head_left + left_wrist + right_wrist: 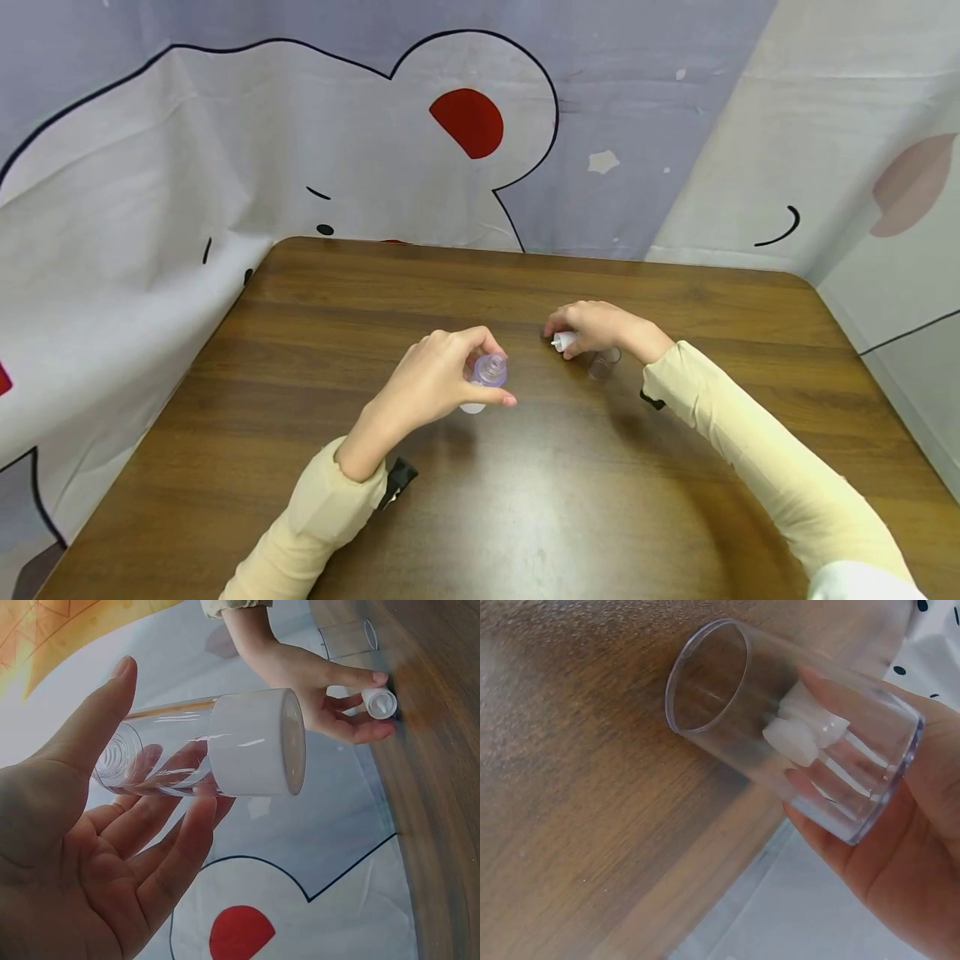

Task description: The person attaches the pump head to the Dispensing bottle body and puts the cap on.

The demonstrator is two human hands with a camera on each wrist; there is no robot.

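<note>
My left hand (426,379) grips a small clear bottle (491,371) above the table, thumb on one side and fingers on the other. Its narrow neck faces up in the head view, and the left wrist view shows its broad white base (259,742). Farther right, my right hand (596,325) pinches a small white nozzle-like piece (563,341) between thumb and fingertips, low over the tabletop. Beside that hand, a clear hollow cap (600,367) is on the table. In the right wrist view this clear cap (712,679) stands in front of the fingers, which show through it.
Both hands work over a brown wooden table (525,500). A printed curtain (337,125) hangs along its back edge and sides. Black straps with small devices (397,482) sit at the sleeve cuffs.
</note>
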